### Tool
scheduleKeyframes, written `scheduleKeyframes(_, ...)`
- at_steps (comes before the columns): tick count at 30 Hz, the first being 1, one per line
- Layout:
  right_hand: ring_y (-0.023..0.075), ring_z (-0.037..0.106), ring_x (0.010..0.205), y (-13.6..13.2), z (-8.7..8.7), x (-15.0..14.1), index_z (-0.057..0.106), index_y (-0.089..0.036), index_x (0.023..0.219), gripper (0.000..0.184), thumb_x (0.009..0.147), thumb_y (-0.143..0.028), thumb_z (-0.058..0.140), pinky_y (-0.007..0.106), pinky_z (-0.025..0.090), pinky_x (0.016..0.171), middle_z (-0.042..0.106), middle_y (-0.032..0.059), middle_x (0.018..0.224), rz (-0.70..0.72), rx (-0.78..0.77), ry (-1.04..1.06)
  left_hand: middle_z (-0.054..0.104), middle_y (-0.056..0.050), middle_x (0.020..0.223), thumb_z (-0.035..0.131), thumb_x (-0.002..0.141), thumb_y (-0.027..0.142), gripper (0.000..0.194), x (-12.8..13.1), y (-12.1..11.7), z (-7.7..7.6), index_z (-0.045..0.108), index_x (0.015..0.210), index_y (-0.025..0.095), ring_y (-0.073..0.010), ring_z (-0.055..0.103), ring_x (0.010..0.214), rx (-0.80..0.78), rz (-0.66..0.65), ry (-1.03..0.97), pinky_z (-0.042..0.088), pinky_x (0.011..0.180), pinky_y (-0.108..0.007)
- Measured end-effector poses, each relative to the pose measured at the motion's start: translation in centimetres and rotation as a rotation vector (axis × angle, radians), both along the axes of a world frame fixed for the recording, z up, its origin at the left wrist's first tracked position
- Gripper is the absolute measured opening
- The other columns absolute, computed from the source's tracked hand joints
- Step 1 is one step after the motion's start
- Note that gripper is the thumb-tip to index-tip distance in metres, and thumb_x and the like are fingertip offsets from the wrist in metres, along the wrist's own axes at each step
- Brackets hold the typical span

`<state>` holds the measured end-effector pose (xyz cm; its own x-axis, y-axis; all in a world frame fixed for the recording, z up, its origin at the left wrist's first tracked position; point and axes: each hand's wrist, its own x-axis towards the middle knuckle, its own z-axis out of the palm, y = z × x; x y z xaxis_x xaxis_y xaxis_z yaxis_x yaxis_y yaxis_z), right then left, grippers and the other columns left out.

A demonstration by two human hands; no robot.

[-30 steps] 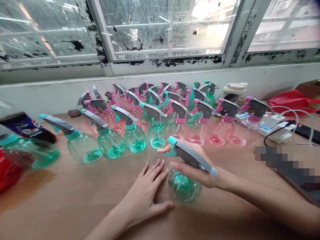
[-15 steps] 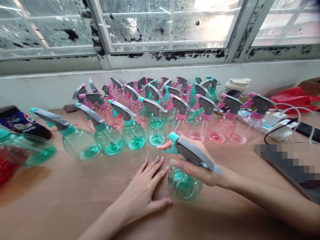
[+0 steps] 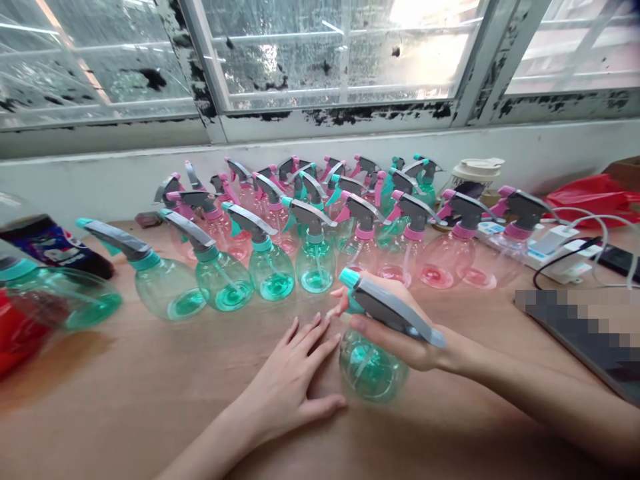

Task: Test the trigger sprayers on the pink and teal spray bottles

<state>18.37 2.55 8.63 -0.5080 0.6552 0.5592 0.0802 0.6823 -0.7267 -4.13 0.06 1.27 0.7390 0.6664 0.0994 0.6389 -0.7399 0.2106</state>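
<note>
My right hand (image 3: 400, 320) is closed around the neck and trigger of a clear green spray bottle (image 3: 373, 373) with a grey and teal head. The bottle stands upright on the wooden table (image 3: 165, 400). Just left of it, my left hand (image 3: 295, 367) lies flat with fingers spread, apart from the bottle. Beyond both hands runs a front row of spray bottles, green ones such as this green bottle (image 3: 271, 277) on the left and pink ones such as this pink bottle (image 3: 445, 260) on the right. More of them crowd behind, partly hidden.
On the left are another green spray bottle (image 3: 75, 300), a red plastic wrapping (image 3: 25, 333) and a Pepsi bottle (image 3: 65, 250). To the right lie a dark flat device (image 3: 575, 340), a power strip (image 3: 555, 257) with cables, a white-lidded cup (image 3: 475, 170) and a red bag (image 3: 590, 197).
The fingers of my right hand at the trigger have drawn in, and the trigger sits closer to the neck. The view has shifted slightly. My left hand stays flat.
</note>
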Motion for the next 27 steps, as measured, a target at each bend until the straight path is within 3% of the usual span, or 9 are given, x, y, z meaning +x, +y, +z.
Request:
scheduleKeyframes(5, 0.015, 0.058, 0.068, -0.26, -0.01, 0.19, 0.057, -0.019, 0.088, 0.004, 0.087, -0.021, 0.053, 0.029, 0.051, 0.068, 0.057, 0.0006, 0.074, -0.004, -0.003, -0.058, 0.038, -0.016, 0.153, 0.061, 0.087, 0.06, 0.075, 0.24, -0.06, 0.33, 0.043, 0.146, 0.018, -0.0366, 0.032, 0.141, -0.022, 0.011, 0.011, 0.019, 0.116, -0.059)
scheduleKeyframes(11, 0.014, 0.051, 0.056, -0.54, 0.05, 0.26, 0.061, -0.022, 0.105, 0.021, 0.09, -0.036, 0.058, 0.031, 0.051, 0.069, 0.049, -0.0046, 0.059, -0.008, -0.07, -0.005, 0.033, -0.016, 0.156, 0.063, 0.087, 0.057, 0.075, 0.48, -0.18, 0.75, 0.039, 0.148, 0.021, -0.0377, 0.03, 0.142, -0.048, 0.021, 0.011, 0.018, 0.114, -0.062)
scheduleKeyframes(18, 0.0139, 0.051, 0.053, -0.63, -0.59, 0.13, 0.059, -0.02, 0.111, 0.026, 0.087, -0.028, 0.062, 0.029, 0.049, 0.059, 0.051, -0.0049, 0.059, 0.015, -0.148, 0.053, 0.037, -0.016, 0.153, 0.063, 0.087, 0.059, 0.076, 0.54, -0.31, 0.82, 0.04, 0.147, 0.019, -0.0376, 0.031, 0.142, -0.05, 0.025, 0.029, 0.019, 0.115, -0.061)
scheduleKeyframes(22, 0.0133, 0.053, 0.054, -0.79, -0.62, 0.05, 0.06, -0.022, 0.112, 0.025, 0.089, -0.03, 0.061, 0.031, 0.052, 0.065, 0.059, -0.0021, 0.067, 0.014, -0.122, 0.081, 0.035, -0.017, 0.154, 0.061, 0.087, 0.059, 0.076, 0.52, -0.34, 0.74, 0.041, 0.147, 0.016, -0.0369, 0.03, 0.142, -0.035, 0.026, 0.055, 0.018, 0.116, -0.059)
scheduleKeyframes(27, 0.0118, 0.055, 0.054, -0.89, -0.54, 0.04, 0.059, -0.024, 0.113, 0.025, 0.089, -0.031, 0.062, 0.029, 0.052, 0.062, 0.067, 0.0021, 0.085, 0.019, -0.146, 0.081, 0.038, -0.016, 0.153, 0.061, 0.087, 0.061, 0.076, 0.46, -0.28, 0.51, 0.04, 0.147, 0.019, -0.0365, 0.032, 0.141, -0.026, 0.024, 0.017, 0.018, 0.115, -0.059)
